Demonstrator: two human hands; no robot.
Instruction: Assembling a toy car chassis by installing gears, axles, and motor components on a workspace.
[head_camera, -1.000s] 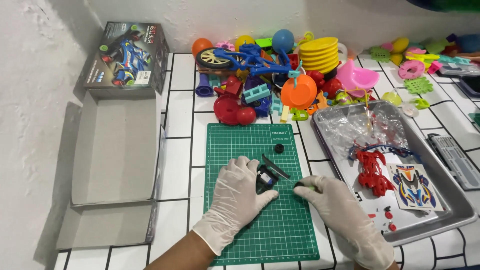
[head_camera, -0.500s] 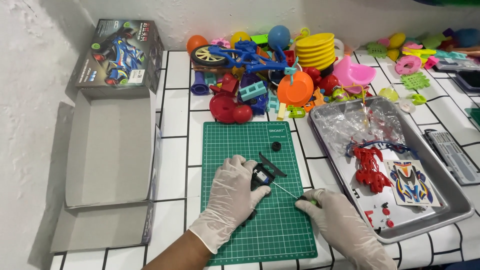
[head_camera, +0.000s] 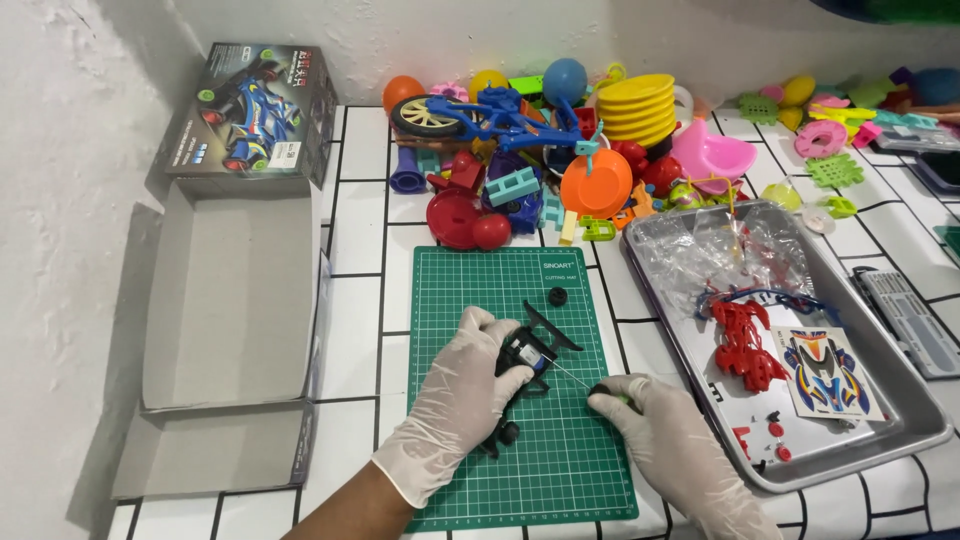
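Screwdriver (head_camera: 578, 381) tip now meets the black chassis (head_camera: 528, 362) on the green cutting mat (head_camera: 560, 470) after your right hand (head_camera: 665, 440), fingers closed on its handle, drew back, while your left hand (head_camera: 462, 395) grips that chassis.

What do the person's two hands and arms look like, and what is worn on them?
Both the left hand and the right hand wear thin, whitish, slightly wrinkled disposable gloves that end at the wrist. Beyond the glove cuff, the left forearm is bare, with no sleeve, watch or marking visible.
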